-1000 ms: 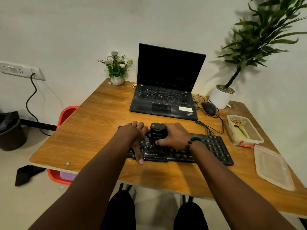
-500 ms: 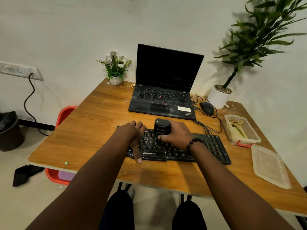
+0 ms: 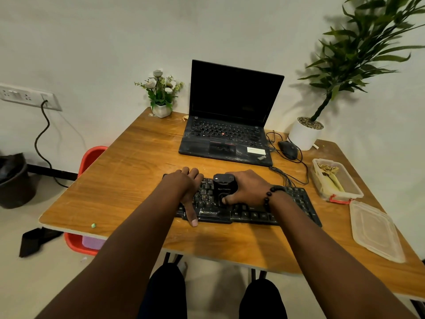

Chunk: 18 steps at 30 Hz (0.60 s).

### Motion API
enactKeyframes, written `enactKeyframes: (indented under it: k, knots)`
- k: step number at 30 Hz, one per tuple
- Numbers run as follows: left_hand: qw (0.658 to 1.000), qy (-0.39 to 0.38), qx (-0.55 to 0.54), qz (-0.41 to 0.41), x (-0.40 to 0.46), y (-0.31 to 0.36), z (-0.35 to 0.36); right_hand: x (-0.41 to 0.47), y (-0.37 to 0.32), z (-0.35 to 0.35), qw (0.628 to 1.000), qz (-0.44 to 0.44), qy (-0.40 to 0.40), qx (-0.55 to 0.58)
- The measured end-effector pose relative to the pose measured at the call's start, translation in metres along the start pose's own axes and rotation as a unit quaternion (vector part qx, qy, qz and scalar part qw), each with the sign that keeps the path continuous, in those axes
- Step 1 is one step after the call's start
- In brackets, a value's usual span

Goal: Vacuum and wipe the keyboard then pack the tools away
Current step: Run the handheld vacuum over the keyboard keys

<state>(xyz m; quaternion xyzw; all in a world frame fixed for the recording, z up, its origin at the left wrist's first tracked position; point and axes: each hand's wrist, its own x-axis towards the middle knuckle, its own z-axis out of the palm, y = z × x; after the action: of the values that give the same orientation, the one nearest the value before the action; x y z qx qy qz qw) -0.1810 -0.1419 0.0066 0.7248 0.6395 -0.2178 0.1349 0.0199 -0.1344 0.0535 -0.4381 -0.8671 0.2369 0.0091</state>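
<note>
A black keyboard (image 3: 250, 215) lies across the front middle of the wooden table (image 3: 128, 180). A small black handheld vacuum (image 3: 224, 186) stands upright on the keys left of centre, and my right hand (image 3: 247, 187) is wrapped around it with the thumb on its front. My left hand (image 3: 186, 189) rests flat on the keyboard's left end, holding it down, thumb pointing toward the front edge. My hands hide the keys beneath them.
An open black laptop (image 3: 227, 125) sits behind the keyboard, a mouse (image 3: 287, 149) and cables to its right. An open plastic box (image 3: 335, 180) with cloths and its loose lid (image 3: 374, 231) lie at right. Two potted plants stand at the back. A red chair (image 3: 89, 157) is at left.
My right hand has slid the vacuum a short way over the keys, first to the right and back, then slightly forward. My left hand has stayed on the keyboard's left end.
</note>
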Motion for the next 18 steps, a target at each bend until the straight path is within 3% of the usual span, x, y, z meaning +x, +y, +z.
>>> enactKeyframes:
  k: [2,6,10,14,18]
  knots:
    - [1.000,-0.004,-0.001,-0.002,-0.001,0.000,-0.001,-0.002,0.002,-0.008,1.000,-0.004,-0.001,0.002]
    - [1.000,-0.009,-0.007,-0.006,0.000,0.001,-0.002,-0.004,0.006,0.002,0.993,0.028,0.084,0.072]
    - [1.000,-0.008,-0.002,-0.006,0.000,0.000,-0.001,-0.010,0.002,0.007,0.996,0.020,0.023,0.084]
    - [1.000,-0.012,0.007,-0.002,-0.001,0.002,-0.002,-0.013,0.002,0.011,0.985,0.031,0.137,0.105]
    - [1.000,-0.010,0.004,-0.005,-0.002,0.002,-0.002,-0.020,-0.001,0.025,0.991,0.023,0.078,0.110]
